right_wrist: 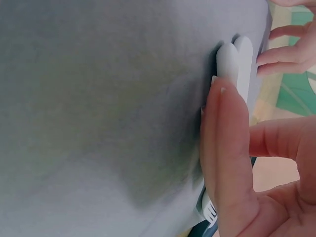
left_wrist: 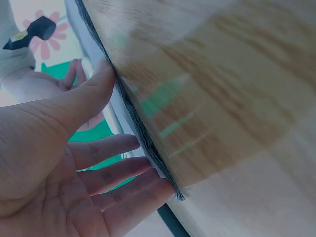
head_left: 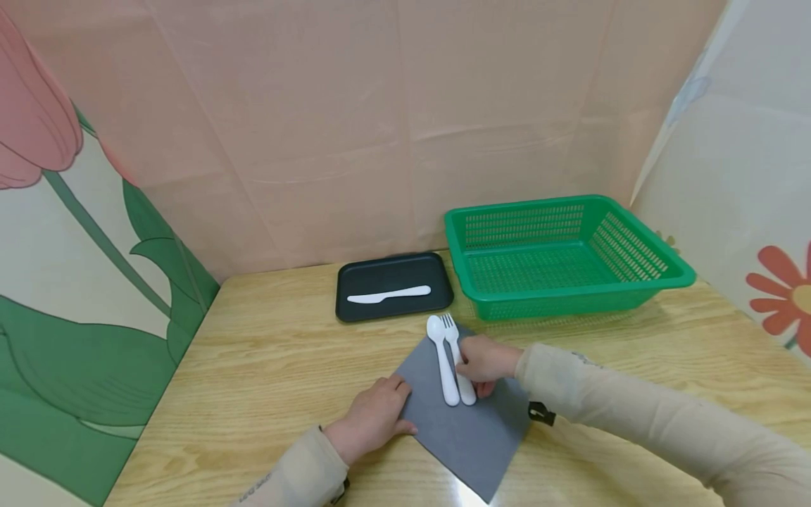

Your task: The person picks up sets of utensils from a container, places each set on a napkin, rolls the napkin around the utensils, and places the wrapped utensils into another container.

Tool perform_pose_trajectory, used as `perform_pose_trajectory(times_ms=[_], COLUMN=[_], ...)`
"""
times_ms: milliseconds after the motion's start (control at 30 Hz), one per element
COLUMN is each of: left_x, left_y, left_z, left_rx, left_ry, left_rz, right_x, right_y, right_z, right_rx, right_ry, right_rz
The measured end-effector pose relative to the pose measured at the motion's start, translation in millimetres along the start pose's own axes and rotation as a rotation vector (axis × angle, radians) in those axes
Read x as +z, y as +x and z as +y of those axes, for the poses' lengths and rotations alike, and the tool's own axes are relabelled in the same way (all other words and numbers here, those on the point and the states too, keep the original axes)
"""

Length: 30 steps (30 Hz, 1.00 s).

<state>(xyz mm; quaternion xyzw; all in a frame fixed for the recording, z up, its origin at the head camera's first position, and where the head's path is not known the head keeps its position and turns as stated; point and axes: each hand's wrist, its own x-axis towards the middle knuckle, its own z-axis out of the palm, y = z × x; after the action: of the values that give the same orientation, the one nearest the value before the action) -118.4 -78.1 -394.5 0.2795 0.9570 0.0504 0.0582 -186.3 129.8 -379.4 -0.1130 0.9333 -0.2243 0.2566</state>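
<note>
A grey cloth napkin lies flat and turned cornerwise on the table. On it a white spoon and a white fork lie side by side, handles toward the front. My right hand pinches the fork's handle between thumb and fingers; its fingers cover the middle of the handle in the right wrist view. At the napkin's left edge rests my left hand, with fairly straight fingers and the thumb touching that edge.
Behind the napkin is a black tray with a white knife lying in it. A green plastic basket stands at the back right. Fabric backdrops rise behind and beside the wooden table.
</note>
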Motion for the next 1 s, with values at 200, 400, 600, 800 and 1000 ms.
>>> perform_pose_trajectory(times_ms=[200,400,600,800,1000], left_x=[0.0,0.2,0.3,0.2,0.4], left_y=[-0.3,0.0,0.2,0.0,-0.1], left_z=[-0.2,-0.4,-0.6,-0.6,-0.9], left_rx=[0.000,0.003,0.006,0.004,0.003], left_ry=[-0.007,-0.004,-0.005,-0.006,-0.004], left_rz=[-0.007,0.001,0.004,0.001,0.002], right_x=[0.5,0.7,1.2,1.9,2.1], right_y=[0.8,1.3,1.6,2.2,2.2], right_z=[0.4,0.1,1.0,2.8,3.5], right_rx=[0.003,0.011,0.011,0.003,-0.003], right_ry=[0.000,0.012,0.021,0.027,0.024], right_rz=[0.004,-0.001,0.000,0.005,0.006])
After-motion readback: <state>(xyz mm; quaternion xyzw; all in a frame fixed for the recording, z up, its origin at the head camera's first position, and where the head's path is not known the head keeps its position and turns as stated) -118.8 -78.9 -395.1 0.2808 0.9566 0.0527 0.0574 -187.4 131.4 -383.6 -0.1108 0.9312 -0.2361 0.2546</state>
